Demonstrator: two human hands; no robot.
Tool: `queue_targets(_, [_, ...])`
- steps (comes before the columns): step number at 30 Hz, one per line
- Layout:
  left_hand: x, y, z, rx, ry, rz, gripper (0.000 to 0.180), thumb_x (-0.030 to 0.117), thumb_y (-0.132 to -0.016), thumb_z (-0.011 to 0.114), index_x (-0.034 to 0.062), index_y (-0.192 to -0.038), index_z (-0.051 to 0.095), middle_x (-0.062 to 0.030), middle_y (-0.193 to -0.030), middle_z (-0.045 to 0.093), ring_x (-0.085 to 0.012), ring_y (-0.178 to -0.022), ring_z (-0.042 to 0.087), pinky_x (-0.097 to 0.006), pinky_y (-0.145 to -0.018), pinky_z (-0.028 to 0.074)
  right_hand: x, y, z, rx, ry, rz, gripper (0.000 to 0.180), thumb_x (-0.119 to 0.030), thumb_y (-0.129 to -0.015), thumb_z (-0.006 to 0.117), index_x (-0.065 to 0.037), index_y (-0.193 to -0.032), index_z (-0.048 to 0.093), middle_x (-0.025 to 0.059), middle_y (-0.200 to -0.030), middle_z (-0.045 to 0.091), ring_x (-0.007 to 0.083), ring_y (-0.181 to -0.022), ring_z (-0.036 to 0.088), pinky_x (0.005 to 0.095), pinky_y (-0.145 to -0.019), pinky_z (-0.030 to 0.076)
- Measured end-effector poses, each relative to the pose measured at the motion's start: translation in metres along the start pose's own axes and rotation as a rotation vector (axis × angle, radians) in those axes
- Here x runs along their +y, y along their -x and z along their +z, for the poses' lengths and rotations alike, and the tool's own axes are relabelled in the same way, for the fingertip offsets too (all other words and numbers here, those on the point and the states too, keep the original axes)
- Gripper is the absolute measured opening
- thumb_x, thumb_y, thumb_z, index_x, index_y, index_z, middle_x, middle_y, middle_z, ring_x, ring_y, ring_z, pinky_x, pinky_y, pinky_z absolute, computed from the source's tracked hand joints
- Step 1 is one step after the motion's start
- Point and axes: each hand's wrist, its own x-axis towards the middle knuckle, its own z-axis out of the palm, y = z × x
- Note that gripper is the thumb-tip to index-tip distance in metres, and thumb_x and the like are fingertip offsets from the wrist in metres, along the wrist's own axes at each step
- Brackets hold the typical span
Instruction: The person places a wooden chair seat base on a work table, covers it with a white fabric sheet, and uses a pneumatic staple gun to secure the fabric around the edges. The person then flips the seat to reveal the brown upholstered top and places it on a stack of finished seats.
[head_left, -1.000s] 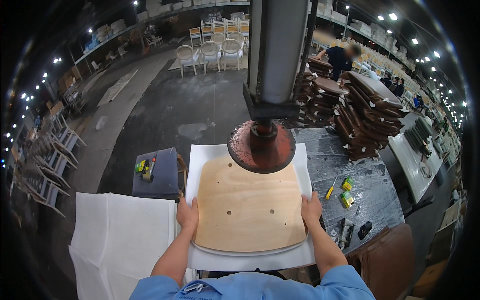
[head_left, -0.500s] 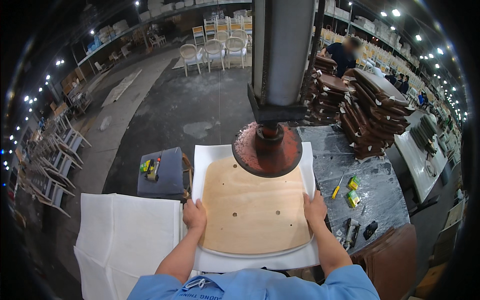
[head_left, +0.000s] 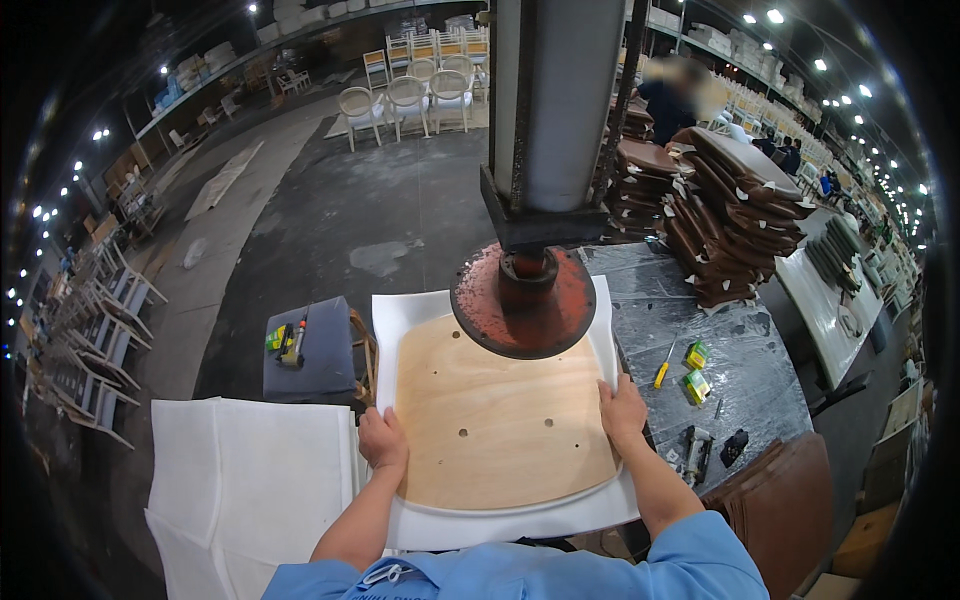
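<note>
A pale plywood seat panel (head_left: 505, 460), with a few round holes through it, lies on a larger white padded sheet (head_left: 455, 530) in front of me. My left hand (head_left: 384, 437) is closed on the left edge of the sheet beside the panel. On the opposite side, my right hand (head_left: 624, 408) grips the right edge, thumb over the top and the other fingers hidden below. A round press plate (head_left: 478, 328), reddish and dusty on top, hangs from a grey column (head_left: 565, 110) and hides the panel's far edge.
Left are a white sheet stack (head_left: 250, 460) and a blue-grey seat (head_left: 330, 365) carrying tools. A dark worktop (head_left: 740, 350) at right holds a yellow-handled screwdriver (head_left: 662, 374), small boxes (head_left: 697, 385) and an air tool (head_left: 697, 455). Brown cushions (head_left: 710, 240) stand piled beyond, near another person (head_left: 668, 105).
The view has shifted a little. The panel and sheet look turned slightly counterclockwise under the press plate, with both hands still on the edges.
</note>
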Motion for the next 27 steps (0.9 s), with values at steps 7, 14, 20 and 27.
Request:
queue_targets(7, [0.002,0.001,0.000,-0.024,0.006,-0.021,0.029,0.033,-0.110,0.064,0.0040,-0.109,0.061,-0.0205,-0.110,0.067,-0.0460,-0.105,0.067,-0.060,-0.087,0.054,0.002,-0.001,0.004,-0.009,0.027,0.013,0.048,-0.052,-0.109,0.065,-0.007,-0.127,0.061,0.0232,-0.114,0.071,0.0489,-0.103,0.074,0.0599,-0.088,0.060])
queue_targets(14, [0.005,0.001,-0.002,-0.030,0.022,-0.028,0.029,0.032,-0.110,0.065,0.0034,-0.110,0.060,-0.0215,-0.108,0.068,-0.0467,-0.104,0.067,-0.061,-0.087,0.053,0.008,-0.005,0.005,0.029,0.015,-0.016,0.046,-0.051,-0.109,0.065,-0.008,-0.125,0.060,0.0227,-0.116,0.071,0.0481,-0.103,0.075,0.0599,-0.087,0.061])
queue_targets(20, [0.004,0.000,-0.005,-0.038,0.033,-0.052,0.030,0.032,-0.110,0.065,0.0028,-0.108,0.060,-0.0222,-0.107,0.069,-0.0474,-0.105,0.067,-0.062,-0.086,0.053,0.007,-0.003,0.008,0.024,-0.020,0.002,0.045,-0.050,-0.109,0.066,-0.008,-0.125,0.060,0.0225,-0.119,0.070,0.0481,-0.103,0.074,0.0597,-0.087,0.061])
queue_targets(27, [0.004,-0.002,-0.005,-0.036,0.023,-0.036,0.030,0.032,-0.110,0.065,0.0030,-0.107,0.059,-0.0219,-0.107,0.069,-0.0480,-0.105,0.067,-0.063,-0.085,0.052,0.008,-0.004,0.012,0.071,-0.013,-0.018,0.043,-0.047,-0.107,0.070,-0.008,-0.124,0.059,0.0222,-0.117,0.069,0.0482,-0.103,0.074,0.0591,-0.086,0.061])
